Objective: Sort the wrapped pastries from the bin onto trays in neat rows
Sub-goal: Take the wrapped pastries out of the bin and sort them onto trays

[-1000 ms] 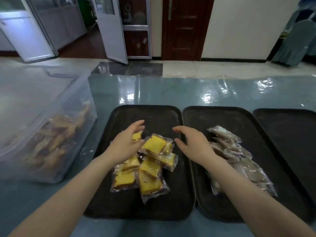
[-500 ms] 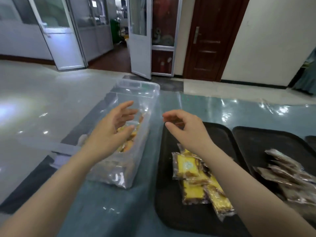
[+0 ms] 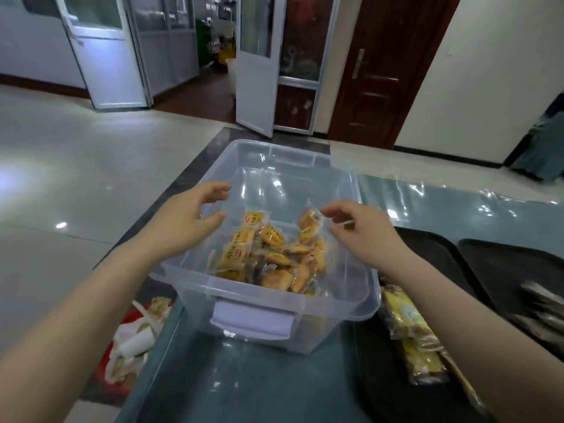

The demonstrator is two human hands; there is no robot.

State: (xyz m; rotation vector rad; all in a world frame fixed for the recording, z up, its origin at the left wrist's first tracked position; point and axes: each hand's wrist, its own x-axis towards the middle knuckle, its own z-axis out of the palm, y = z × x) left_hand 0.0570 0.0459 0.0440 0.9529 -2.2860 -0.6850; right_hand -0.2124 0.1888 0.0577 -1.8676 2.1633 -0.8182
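Both my hands are over the clear plastic bin [image 3: 293, 303], reaching in for the next batch. Left hand [image 3: 186, 221] hovers above the bin's left rim, fingers loosely spread and a bit curled, holding nothing. Right hand [image 3: 357, 230] sits over the right side, fingertips [image 3: 331, 213] just beside the top corner of an upright wrapped pastry [image 3: 308, 222]; can't see a real pinch, so I call it empty.

Wrapped pastries [image 3: 268, 257] are heaped in the bin's near half, yellow and brown ones mixed. A few yellow cake packs [image 3: 409, 328] already lie on the nearest black tray [image 3: 427, 239], loosely piled, not in rows. Second tray [image 3: 503, 254] is further right, its contents blurred.

To do this well, I judge: scoop from both sides, take one kind per grab, and grip the pastry bodies rather than the slippery film edges. Don't squash them. Keep clear of the rim on the way out.
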